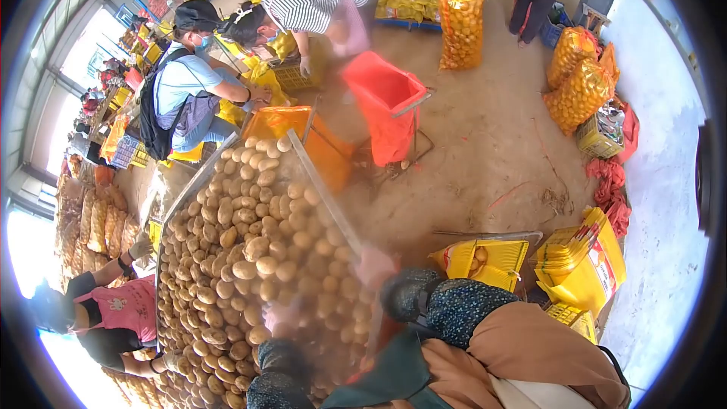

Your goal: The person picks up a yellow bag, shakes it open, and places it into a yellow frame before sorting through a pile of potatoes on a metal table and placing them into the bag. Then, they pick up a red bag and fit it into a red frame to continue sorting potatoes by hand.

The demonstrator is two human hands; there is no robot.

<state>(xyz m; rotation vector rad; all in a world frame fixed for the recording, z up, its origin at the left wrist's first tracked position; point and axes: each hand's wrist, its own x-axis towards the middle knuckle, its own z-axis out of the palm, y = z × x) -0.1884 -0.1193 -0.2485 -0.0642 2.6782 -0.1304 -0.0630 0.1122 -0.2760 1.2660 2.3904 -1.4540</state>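
A large heap of potatoes (227, 257) fills a sloping sorting table with a metal rim (322, 189). Over the near part of the heap, my left hand (280, 316) looks pale and blurred, among or just above the potatoes; its fingers do not show clearly. My right hand (375, 266), in a pinkish glove, is at the table's right rim, also smeared, so its grip cannot be made out. Dark patterned sleeves cover both my forearms. An orange mesh bag (322, 144) hangs at the table's far end.
A red bag (386, 106) stands open on a metal frame. Yellow bags (583, 257) are stacked at right, beside a yellow bag holding potatoes (481, 261). Filled sacks (462, 26) stand farther off. One co-worker (113, 307) reaches into the heap at left; two others bend beyond the table.
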